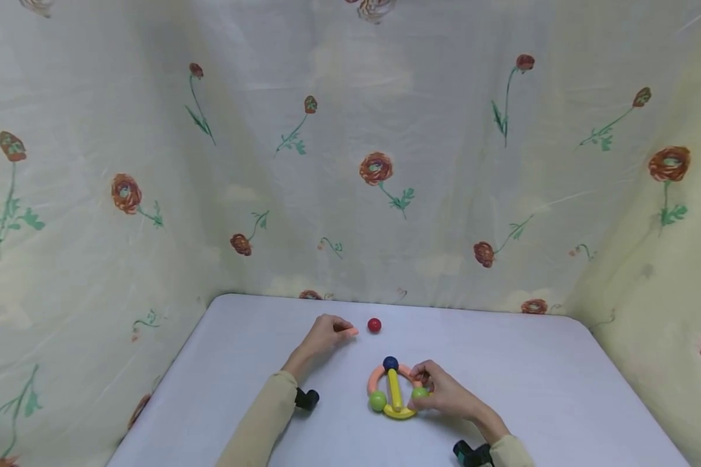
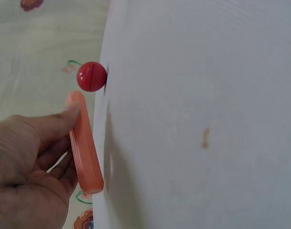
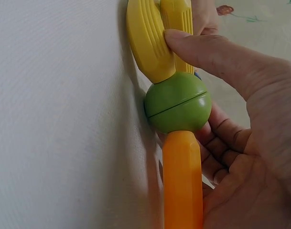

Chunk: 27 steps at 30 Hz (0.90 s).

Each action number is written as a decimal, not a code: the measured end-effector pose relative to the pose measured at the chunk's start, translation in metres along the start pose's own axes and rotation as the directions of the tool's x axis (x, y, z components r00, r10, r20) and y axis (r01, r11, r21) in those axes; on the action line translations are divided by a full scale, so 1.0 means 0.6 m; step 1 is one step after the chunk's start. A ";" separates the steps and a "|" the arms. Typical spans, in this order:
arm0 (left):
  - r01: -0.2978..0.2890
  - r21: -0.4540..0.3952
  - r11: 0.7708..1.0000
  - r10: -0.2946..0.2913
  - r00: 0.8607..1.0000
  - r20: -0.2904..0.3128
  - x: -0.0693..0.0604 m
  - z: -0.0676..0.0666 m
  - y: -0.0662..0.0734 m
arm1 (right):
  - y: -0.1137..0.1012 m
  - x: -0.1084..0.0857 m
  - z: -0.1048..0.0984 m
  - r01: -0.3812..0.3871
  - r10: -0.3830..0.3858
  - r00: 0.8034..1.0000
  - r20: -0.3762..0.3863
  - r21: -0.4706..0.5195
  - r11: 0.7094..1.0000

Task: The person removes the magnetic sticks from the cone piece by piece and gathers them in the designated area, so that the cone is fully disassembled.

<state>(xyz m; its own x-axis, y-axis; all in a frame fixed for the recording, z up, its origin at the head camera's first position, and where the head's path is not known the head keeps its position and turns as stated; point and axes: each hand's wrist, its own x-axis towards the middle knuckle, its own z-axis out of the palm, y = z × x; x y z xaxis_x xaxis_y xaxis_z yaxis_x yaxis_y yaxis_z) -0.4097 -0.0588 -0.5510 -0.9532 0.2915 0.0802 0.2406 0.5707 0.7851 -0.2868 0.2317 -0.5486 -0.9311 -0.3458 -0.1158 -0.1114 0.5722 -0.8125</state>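
Note:
My left hand pinches a salmon-coloured toy stick between thumb and fingers, held slightly above the table. Just beyond its tip sits a red ball. My right hand grips the right side of a ring built from toy sticks and balls. In the right wrist view the thumb presses a yellow curved piece beside a green ball, with an orange piece on the ball's other side. A straight yellow stick runs from a dark blue ball across the ring. Another green ball is at its left.
Everything lies on a white-covered table. A flowered curtain hangs behind it and along both sides. Each wrist wears a small black camera.

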 end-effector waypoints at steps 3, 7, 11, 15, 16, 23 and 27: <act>-0.013 0.074 0.997 0.012 1.000 0.009 0.000 0.002 0.002 | 0.000 0.000 0.001 0.001 -0.001 1.000 0.004 0.006 1.000; -0.055 0.135 0.989 0.053 0.998 0.023 -0.004 0.002 0.007 | -0.001 -0.002 0.001 0.005 -0.005 1.000 0.015 0.008 1.000; -0.082 0.151 0.985 0.079 0.996 0.029 -0.008 0.001 0.012 | -0.001 -0.004 0.000 0.002 -0.002 1.000 0.012 0.012 1.000; -0.154 0.196 0.968 0.155 0.988 0.012 -0.012 0.008 0.019 | 0.001 -0.002 0.000 0.000 0.000 1.000 0.010 0.017 1.000; -0.173 0.187 0.967 0.174 0.985 0.010 -0.016 0.013 0.022 | 0.001 -0.002 0.000 -0.001 0.000 1.000 0.009 0.021 1.000; -0.181 -0.108 0.978 0.193 0.975 0.113 -0.070 0.064 0.081 | 0.004 -0.002 0.000 0.025 -0.025 1.000 0.008 0.012 1.000; -0.174 -0.158 0.972 0.205 0.957 0.207 -0.087 0.082 0.096 | 0.004 -0.001 -0.001 0.036 -0.036 0.999 0.012 0.001 0.999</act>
<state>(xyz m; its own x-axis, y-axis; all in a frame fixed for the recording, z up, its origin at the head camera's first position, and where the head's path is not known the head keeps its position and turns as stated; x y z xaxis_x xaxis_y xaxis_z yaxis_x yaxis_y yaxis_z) -0.3370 -0.0036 -0.5404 -0.8246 0.5549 0.1101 0.3707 0.3830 0.8461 -0.2865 0.2336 -0.5500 -0.9223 -0.3751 -0.0930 -0.1447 0.5583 -0.8169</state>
